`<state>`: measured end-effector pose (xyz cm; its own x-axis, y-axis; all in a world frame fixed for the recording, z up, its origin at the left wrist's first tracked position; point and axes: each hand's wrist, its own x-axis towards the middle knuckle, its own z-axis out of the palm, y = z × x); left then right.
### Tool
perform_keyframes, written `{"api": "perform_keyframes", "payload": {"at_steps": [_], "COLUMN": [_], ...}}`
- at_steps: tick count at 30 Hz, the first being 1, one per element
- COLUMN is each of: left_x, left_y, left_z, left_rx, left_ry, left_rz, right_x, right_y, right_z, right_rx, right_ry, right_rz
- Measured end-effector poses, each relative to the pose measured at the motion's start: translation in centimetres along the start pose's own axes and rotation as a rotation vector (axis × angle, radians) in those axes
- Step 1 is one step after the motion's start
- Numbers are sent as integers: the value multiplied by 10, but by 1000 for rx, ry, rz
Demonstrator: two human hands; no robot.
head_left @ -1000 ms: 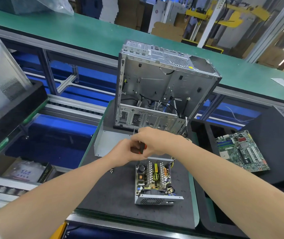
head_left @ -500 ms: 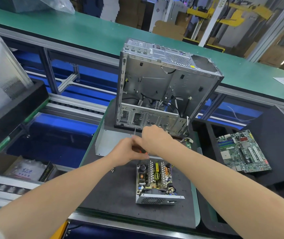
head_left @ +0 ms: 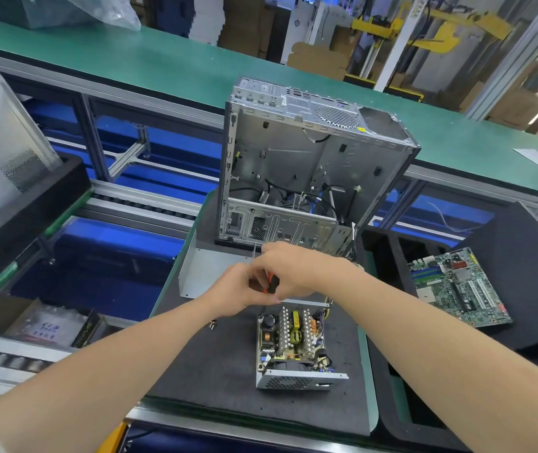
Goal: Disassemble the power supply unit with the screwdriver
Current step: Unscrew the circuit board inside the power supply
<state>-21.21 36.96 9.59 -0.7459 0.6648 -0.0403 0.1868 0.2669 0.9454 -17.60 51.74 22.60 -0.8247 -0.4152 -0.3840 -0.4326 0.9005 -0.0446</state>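
Note:
The power supply unit (head_left: 293,344) lies open on the black mat (head_left: 215,364), its circuit board and heat sinks exposed and its fan grille facing me. Its removed metal cover (head_left: 208,273) lies to the far left of it. Both my hands meet just above the unit's far edge. My left hand (head_left: 235,292) grips the red and black handle of the screwdriver (head_left: 271,284). My right hand (head_left: 297,268) curls over the same tool from the right. The thin shaft sticks up between my hands toward the case. The tip is not visible.
An emptied computer case (head_left: 306,171) stands upright just behind my hands. A motherboard (head_left: 457,286) lies on black foam to the right. Small loose screws (head_left: 212,324) lie on the mat left of the unit. A green conveyor (head_left: 163,63) runs across the back.
Both hands stay together on the screwdriver above the unit's far edge, shifting only slightly. The power supply unit has not moved.

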Motion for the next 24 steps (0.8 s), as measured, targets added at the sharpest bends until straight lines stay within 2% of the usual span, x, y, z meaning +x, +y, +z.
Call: {"api": "perform_keyframes", "payload": {"at_steps": [3,7,9,11,13,19,24], "left_x": [-1,-5,-6,-6,-7,-19,-28], "left_y": [3,8,9,9,8,3,-10], "left_z": [1,2,3,3,2,-1,2], "left_rx": [7,-66,-89,-102,-91,-107,42], "left_ry": [10,-7,-5,-6,-8,-29,85], "left_rz": [-4,18,6,6,-6,-4,-48], "right_x": [-4,-2,-1,0,1,-8,-13], "right_y": [-4,-18,-24,-24,-23,-14,-11], "right_z": [-3,-4,-2,-1,-3,-5,-1], "right_rx": [-21,-124,17,132,118,27,54], "right_ry": [58,172,114,92,86,-5,22], "right_rz": [17,447,562,549,480,122,102]}}
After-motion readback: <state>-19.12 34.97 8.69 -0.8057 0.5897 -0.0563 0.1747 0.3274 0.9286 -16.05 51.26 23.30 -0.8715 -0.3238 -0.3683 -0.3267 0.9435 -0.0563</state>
